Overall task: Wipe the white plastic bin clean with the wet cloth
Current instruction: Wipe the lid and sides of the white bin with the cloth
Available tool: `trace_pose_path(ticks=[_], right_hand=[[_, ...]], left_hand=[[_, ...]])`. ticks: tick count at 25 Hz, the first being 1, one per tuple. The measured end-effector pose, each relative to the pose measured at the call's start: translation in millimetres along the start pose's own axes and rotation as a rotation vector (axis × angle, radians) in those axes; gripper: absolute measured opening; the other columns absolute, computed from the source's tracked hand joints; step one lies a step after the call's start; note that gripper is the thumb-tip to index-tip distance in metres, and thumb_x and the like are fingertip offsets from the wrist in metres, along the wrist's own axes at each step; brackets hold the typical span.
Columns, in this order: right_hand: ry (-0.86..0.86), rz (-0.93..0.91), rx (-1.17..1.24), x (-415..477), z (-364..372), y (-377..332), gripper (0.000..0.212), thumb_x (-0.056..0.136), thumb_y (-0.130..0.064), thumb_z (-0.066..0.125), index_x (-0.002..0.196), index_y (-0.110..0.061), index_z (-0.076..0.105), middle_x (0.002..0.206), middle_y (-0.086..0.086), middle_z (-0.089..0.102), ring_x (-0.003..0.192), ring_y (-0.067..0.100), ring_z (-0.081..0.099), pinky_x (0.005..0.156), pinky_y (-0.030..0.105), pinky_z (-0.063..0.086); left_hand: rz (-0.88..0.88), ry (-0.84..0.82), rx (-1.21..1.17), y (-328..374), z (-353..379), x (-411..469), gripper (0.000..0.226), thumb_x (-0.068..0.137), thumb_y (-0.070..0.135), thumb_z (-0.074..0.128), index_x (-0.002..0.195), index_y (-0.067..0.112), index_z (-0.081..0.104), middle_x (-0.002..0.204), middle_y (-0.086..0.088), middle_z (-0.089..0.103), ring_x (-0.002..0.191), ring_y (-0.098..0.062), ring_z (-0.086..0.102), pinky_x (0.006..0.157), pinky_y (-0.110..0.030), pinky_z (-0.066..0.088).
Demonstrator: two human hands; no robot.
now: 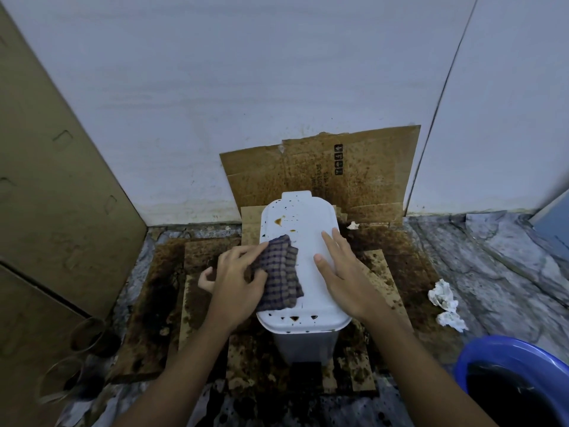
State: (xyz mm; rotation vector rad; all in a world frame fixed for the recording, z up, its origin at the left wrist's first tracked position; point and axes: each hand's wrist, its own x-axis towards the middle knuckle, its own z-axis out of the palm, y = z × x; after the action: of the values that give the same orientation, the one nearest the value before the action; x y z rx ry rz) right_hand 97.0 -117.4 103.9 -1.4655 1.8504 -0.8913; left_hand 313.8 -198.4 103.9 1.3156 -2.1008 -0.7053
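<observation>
White plastic bin (303, 343) stands on stained cardboard sheets (160, 303) on the floor, against a spattered cardboard panel (363, 180) leaning on the wall, and I am looking down on its closed lid (308, 241). My left hand (234, 285) presses the cloth (278, 272) onto the left side of the lid, fingers (246, 251) curled over the bunched fabric and pinching it. My right hand (341, 272) lies flat on the lid's right side, fingers spread and gripping nothing — it only steadies the bin.

I judge the bin light and thin-walled: smooth, stiff plastic that would skid or tip under a hard sideways wipe, so bracing from above makes sense. The rim of the lid, or the small tab at its far edge, looks like the best place to take hold if it needs turning. The lid is a rounded rectangle with a raised lip, glossy, with brown drips near the far-left corner and along the near edge. The cloth is soft, limp, checked in dark blue and tan; it probably drags wet, though I cannot see the dampness itself.

Crumpled tissues (443, 298) lie on the marbled floor to the right, near a blue basin (480, 352) holding dark liquid.
</observation>
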Motion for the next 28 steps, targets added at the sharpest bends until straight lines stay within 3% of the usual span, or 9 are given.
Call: trace_pose_path(ticks=[2,4,7,10,13,18,24,28], right_hand=[[0.026,0.004,-0.034,3.2,4.8,0.9,0.068,0.103,-0.056,0.032,0.161,-0.031,0.005,0.166,-0.016,-0.017,0.154,0.008,-0.012,0.126,0.043,0.006],[0.044,0.008,-0.078,4.4,7.4,5.0,0.069,0.104,-0.054,0.031,0.161,-0.028,0.001,0.166,-0.015,-0.019,0.154,0.008,-0.012,0.126,0.040,0.007],[0.063,-0.004,-0.124,4.5,9.7,9.3,0.071,0.104,-0.053,0.030,0.161,-0.026,-0.003,0.165,-0.015,-0.020,0.153,0.007,-0.013,0.124,0.033,0.005],[0.075,-0.015,-0.139,6.3,11.3,11.0,0.071,0.104,-0.054,0.030,0.160,-0.028,-0.005,0.164,-0.017,-0.022,0.152,0.005,-0.016,0.123,0.031,0.002],[0.071,-0.010,-0.144,6.9,12.4,12.3,0.070,0.104,-0.055,0.030,0.160,-0.032,-0.006,0.163,-0.021,-0.024,0.151,0.001,-0.018,0.121,0.027,0.000],[0.052,-0.001,-0.119,10.9,9.3,11.9,0.072,0.103,-0.057,0.031,0.160,-0.032,-0.004,0.163,-0.022,-0.022,0.151,0.001,-0.015,0.122,0.030,0.002],[0.012,0.023,-0.083,23.1,-0.5,8.3,0.071,0.104,-0.052,0.038,0.161,-0.031,0.001,0.165,-0.020,-0.019,0.152,0.004,-0.013,0.126,0.041,0.007],[0.050,0.022,-0.057,26.0,3.4,7.6,0.069,0.103,-0.056,0.032,0.160,-0.033,0.002,0.165,-0.020,-0.018,0.153,0.005,-0.013,0.125,0.040,0.006]], left_hand=[[-0.078,-0.029,-0.082,11.0,9.9,-4.1,0.048,0.100,0.046,0.046,0.148,0.043,0.043,0.143,0.019,0.035,0.139,-0.008,0.032,0.121,-0.046,0.021],[-0.082,-0.104,-0.116,22.8,27.1,-4.9,0.057,0.105,0.046,0.041,0.158,0.037,0.024,0.163,0.017,0.015,0.151,-0.010,0.016,0.124,-0.037,0.019],[-0.066,-0.149,-0.011,23.7,43.0,7.8,0.061,0.106,0.050,0.030,0.161,0.035,0.006,0.167,0.019,-0.006,0.155,-0.007,-0.005,0.127,-0.045,0.007],[-0.050,-0.183,0.119,17.0,49.0,46.8,0.066,0.104,0.055,0.027,0.161,0.033,0.003,0.168,0.014,-0.008,0.156,-0.013,-0.008,0.123,-0.053,-0.004],[-0.020,-0.199,0.153,13.5,53.6,94.6,0.070,0.102,0.060,0.027,0.162,0.029,0.006,0.170,0.008,-0.004,0.157,-0.021,-0.006,0.124,-0.058,0.005],[-0.047,-0.238,0.097,14.7,54.2,138.3,0.068,0.106,0.052,0.031,0.162,0.025,0.004,0.170,0.004,-0.010,0.156,-0.020,-0.013,0.125,-0.046,0.003],[-0.023,-0.202,0.018,12.1,50.9,92.0,0.066,0.106,0.048,0.033,0.162,0.027,0.005,0.169,0.008,-0.010,0.156,-0.015,-0.010,0.126,-0.049,0.010],[-0.025,-0.230,0.069,20.9,42.1,17.0,0.070,0.099,0.062,0.023,0.157,0.040,-0.010,0.160,0.024,-0.032,0.149,-0.002,-0.029,0.121,-0.032,-0.012]])
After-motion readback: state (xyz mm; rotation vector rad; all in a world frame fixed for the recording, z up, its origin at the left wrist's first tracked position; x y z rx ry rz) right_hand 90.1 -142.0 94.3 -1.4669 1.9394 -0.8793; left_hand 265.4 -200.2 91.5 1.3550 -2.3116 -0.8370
